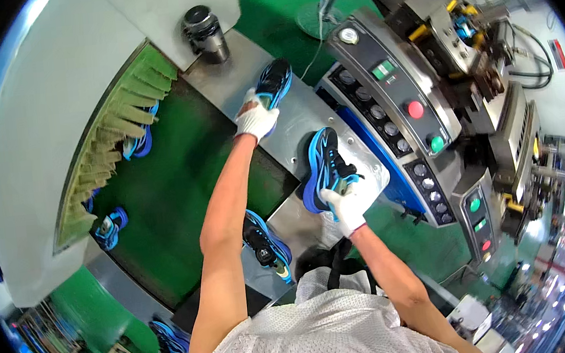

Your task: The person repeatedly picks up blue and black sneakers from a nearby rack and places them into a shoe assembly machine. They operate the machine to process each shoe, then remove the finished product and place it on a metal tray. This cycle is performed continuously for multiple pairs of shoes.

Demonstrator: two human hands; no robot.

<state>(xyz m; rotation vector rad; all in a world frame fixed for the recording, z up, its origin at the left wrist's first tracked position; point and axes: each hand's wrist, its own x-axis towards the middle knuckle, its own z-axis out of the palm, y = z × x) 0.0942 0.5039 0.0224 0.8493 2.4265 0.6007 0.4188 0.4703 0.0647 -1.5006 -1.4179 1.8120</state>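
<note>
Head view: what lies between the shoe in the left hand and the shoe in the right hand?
Only bare grey metal plate lies between the far shoe and the near shoe, as the head view shows.

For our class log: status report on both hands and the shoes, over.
Left hand gloved, gripping far shoe. Right hand gloved, gripping near shoe. Both on metal table. Third shoe under left arm; nothing blocking.

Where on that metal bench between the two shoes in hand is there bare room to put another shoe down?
Bare metal shows between the far shoe under the left hand and the near shoe held by the right hand. The steel plate near the third shoe is partly free. The dark conveyor belt is open mid-span. The control panel side is crowded.
</note>
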